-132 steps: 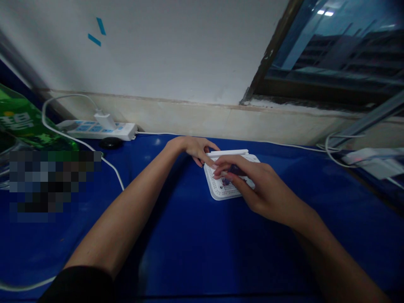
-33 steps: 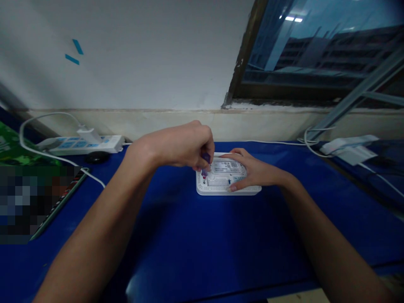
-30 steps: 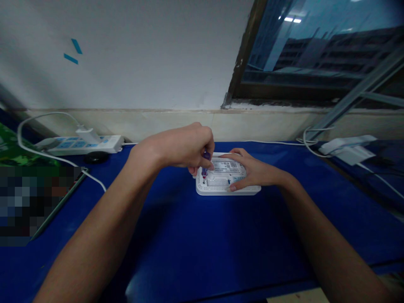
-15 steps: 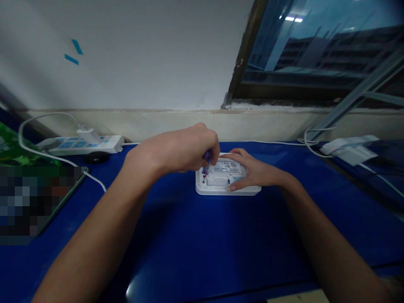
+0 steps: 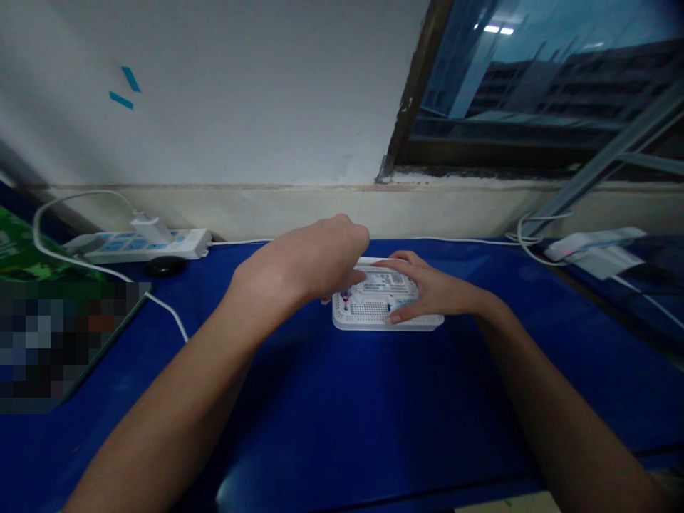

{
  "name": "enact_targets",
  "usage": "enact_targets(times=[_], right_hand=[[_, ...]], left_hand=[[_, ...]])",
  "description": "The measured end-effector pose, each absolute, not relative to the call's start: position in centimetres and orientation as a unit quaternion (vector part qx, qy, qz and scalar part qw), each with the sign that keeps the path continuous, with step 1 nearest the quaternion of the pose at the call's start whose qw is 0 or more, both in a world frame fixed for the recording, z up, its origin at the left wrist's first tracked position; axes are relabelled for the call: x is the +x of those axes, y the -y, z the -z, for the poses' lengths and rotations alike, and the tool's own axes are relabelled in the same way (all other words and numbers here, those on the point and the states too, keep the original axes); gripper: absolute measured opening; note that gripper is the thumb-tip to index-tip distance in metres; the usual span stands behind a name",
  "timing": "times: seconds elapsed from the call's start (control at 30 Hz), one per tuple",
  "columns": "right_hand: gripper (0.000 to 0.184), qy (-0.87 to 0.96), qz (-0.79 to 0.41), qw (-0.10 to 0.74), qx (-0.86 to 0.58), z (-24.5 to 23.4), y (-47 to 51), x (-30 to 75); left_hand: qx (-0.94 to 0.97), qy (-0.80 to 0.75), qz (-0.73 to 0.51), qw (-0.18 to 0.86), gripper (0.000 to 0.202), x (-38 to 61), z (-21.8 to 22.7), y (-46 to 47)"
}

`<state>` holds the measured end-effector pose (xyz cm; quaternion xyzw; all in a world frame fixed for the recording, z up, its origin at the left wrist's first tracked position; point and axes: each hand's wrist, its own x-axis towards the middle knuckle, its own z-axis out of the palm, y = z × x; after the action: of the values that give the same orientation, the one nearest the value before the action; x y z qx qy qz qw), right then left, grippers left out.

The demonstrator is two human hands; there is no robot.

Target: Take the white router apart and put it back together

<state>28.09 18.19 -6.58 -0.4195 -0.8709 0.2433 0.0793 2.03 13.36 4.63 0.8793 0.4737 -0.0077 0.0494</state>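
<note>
A white perforated router (image 5: 374,311) lies bottom side up on the blue table top (image 5: 342,399), its label facing me. My left hand (image 5: 310,265) is closed in a fist over the router's left end, gripping a small purple-handled screwdriver (image 5: 346,293) whose tip meets the casing. Most of the tool is hidden under my fingers. My right hand (image 5: 427,288) lies across the router's right half with fingers curled around it, thumb at the front edge, holding it down.
A white power strip (image 5: 139,244) with a plugged-in adapter and white cable sits at the back left by the wall. A green packet (image 5: 21,258) lies at the far left. White devices and cables (image 5: 593,251) rest at the right under the window.
Earlier my right hand held the purple tool; the router was then turned and my left hand took it. In the last half second my left fist dropped lower over the router's left end.
</note>
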Motion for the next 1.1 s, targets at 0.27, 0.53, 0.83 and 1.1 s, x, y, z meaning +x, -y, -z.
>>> enact_targets(times=[0.27,0.53,0.83,1.1], right_hand=[[0.100,0.876,-0.239,0.080,-0.411,6.7,-18.4,28.2],[0.099,0.874,-0.243,0.082,-0.413,6.6,-18.2,28.0],[0.104,0.872,-0.237,0.076,-0.421,6.6,-18.3,28.1],[0.101,0.877,-0.241,0.087,-0.407,6.9,-18.5,28.2]], left_hand=[[0.931,-0.348,-0.068,0.084,0.027,0.9,-4.3,-14.3],[0.927,-0.353,-0.049,0.115,0.014,0.3,-4.6,-14.9],[0.889,-0.453,-0.029,0.062,0.022,1.9,-4.2,-14.3],[0.925,-0.364,-0.075,0.073,0.022,1.2,-4.3,-14.5]])
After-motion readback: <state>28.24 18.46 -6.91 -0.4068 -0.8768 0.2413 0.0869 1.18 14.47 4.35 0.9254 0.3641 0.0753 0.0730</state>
